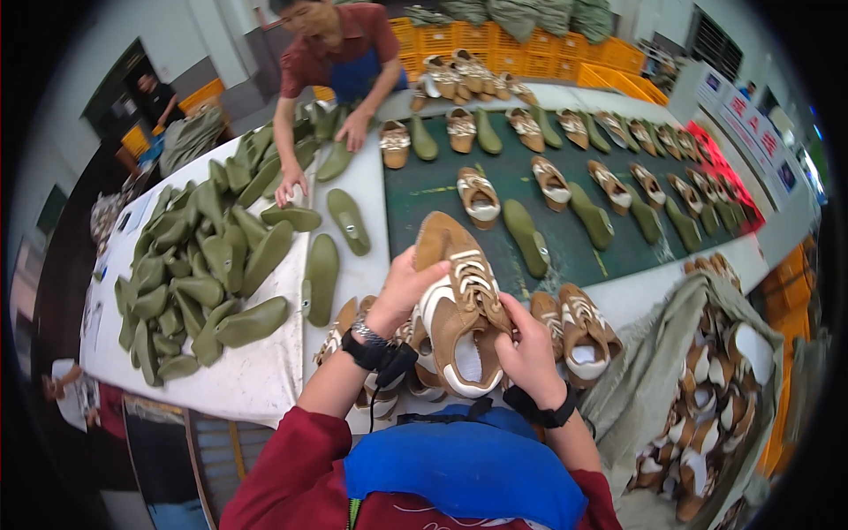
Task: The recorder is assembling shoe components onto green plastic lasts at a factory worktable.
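Brown-and-white laced shoe [477, 296] held at frame centre, toe up, with a second toe showing just behind it; its side is gripped by the curled fingers of the left hand [406, 287], its collar pinched by those of the right hand [532, 349]. Green shoe lasts [199, 290] are heaped at centre left on the white bench [276, 373], touched at upper left by a co-worker's hand [291, 185]. More shoes and lasts are set in rows on the dark green belt [424, 196], upper right; loose shoes are bagged in the grey-green sack [618, 380], lower right.
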Demonstrator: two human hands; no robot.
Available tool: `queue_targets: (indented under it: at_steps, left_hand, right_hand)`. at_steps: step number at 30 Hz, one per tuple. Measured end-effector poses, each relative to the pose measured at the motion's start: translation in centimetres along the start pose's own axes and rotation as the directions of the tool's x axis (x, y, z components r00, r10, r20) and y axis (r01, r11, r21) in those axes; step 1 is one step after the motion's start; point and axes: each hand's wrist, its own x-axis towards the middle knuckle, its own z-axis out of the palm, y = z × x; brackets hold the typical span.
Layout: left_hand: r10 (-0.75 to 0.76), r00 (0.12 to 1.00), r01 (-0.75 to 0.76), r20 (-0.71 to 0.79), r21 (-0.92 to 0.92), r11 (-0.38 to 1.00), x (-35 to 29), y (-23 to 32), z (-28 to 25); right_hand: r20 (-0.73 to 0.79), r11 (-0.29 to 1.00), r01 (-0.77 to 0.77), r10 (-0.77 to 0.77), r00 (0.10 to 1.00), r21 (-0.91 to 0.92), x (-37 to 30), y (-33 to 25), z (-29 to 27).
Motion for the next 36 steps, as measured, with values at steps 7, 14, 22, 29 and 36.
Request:
queue_targets:
  at_steps: [7,14,22,29,36]
  left_hand:
    - [-0.369,0.923,0.369,0.108,0.016,0.929,-1.7,-0.4,-2.4]
    - [-0.314,0.949,0.313,-0.007,-0.076,0.947,-1.3,-1.9,-3.6]
    - [-0.233,0.938,0.167,-0.258,-0.254,0.953,12.7,-0.9,-23.5]
    - [0.199,0.732,0.619,-0.651,0.758,0.204,16.3,-10.1,-28.4]
    - [-0.073,0.797,0.597,-0.599,0.8,-0.055,15.0,-7.7,-26.9]
  right_hand:
    - [-0.009,0.989,-0.046,0.045,0.999,-0.141,2.4,1.2,1.2]
    - [0.115,0.993,-0.109,0.102,0.988,0.055,4.7,1.2,2.8]
    - [0.082,0.986,-0.163,0.166,0.983,-0.041,2.4,3.5,-0.6]
    - [0.029,0.95,-0.229,0.24,0.97,-0.212,1.6,3.0,-1.3]
    - [0.09,0.954,-0.16,0.188,0.978,-0.253,1.3,3.1,-1.2]
